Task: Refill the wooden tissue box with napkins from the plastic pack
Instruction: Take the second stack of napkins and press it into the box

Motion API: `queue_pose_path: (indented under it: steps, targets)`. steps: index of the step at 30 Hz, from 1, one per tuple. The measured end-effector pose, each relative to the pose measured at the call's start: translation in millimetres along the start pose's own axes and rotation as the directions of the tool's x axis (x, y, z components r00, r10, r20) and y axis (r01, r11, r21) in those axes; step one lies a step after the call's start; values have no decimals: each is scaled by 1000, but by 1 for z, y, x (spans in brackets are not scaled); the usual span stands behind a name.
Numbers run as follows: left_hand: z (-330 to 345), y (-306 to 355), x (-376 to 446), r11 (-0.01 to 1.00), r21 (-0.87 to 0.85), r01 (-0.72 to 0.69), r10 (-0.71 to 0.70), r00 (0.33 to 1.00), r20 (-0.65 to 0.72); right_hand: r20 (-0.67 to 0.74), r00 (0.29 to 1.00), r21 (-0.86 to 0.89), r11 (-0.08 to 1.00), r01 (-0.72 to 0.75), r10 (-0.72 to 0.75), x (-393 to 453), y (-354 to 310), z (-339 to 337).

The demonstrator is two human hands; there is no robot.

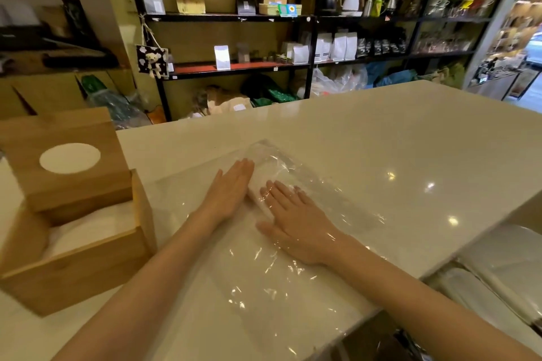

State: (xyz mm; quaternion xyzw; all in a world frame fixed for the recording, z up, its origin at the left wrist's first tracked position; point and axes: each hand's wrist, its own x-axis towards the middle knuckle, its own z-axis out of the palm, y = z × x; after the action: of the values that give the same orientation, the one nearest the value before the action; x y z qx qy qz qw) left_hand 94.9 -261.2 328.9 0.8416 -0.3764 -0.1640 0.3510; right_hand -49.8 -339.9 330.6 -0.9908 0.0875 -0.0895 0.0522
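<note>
Two bare hands, both flat with fingers stretched out, holding nothing. Left hand [227, 193] pressed against the left side of the white napkin stack [265, 186], fingers close together. Right hand [296, 226] lying under the clear film of the plastic pack [264, 272], fingers slightly spread, tips touching the near end of the stack. Hard to tell how many napkins remain: white on a white counter [396, 138], under glare.

Left of the pack, one wooden tissue box [79, 261], open, white napkins inside. One wooden lid [66, 155] with an oval hole, resting tilted on the far part of the box, partly hiding the contents. Left edge of the box cut off and blurred.

Behind the counter, black shelves [311, 38] with bags and jars, too blurred to count.
</note>
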Motion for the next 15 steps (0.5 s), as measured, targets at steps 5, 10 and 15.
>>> queue_pose_path:
  steps: [5, 10, 15]
  targets:
    - [2, -5, 6, 986, -143, 89, -86, 996, 22, 103, 994, 88, 996, -29, 20, -5, 2, 1]
    - [4, -8, 10, 986, -141, 94, -97, 995, -12, 139, 989, 91, 994, -52, 39, -25, 2, 0]
    - [5, -13, 15, 1000, 5, 28, -28, 997, 65, 148, 988, 75, 996, -52, 40, -63, -4, -14]
